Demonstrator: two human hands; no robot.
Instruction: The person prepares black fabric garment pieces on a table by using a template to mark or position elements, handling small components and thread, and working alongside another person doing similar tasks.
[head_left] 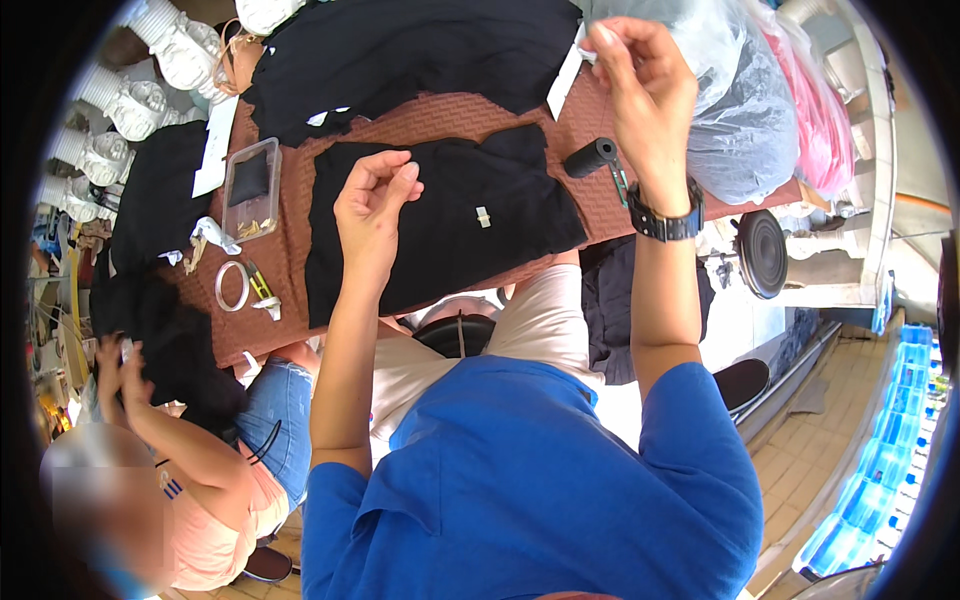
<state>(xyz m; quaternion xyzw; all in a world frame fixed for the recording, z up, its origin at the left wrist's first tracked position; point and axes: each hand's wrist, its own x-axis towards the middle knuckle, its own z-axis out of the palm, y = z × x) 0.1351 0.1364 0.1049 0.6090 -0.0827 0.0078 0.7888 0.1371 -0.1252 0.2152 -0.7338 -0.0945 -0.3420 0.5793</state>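
My left hand [370, 210] is raised over a black fabric piece [430, 250], with thumb and forefinger pinched together. Whatever is in that pinch is too small to make out. Higher up and farther right is my right hand [645, 95], its thumb and fingertips also pressed together. A bit of white shows by its fingertips, and I cannot tell if it is held. The black piece lies flat in front of me with a small pale label [483, 216] on it. Beside it, below my right hand, are a black thread spool [590, 158] and a thin green-handled tool [621, 186].
A brown cloth [290, 255] covers the table. At left lie a clear box [251, 188], a white tape ring [232, 287] and a yellow cutter [261, 284]. More black fabric [400, 55] lies at the back, beside plastic bags [745, 100]. A co-worker [205, 480] sits at left.
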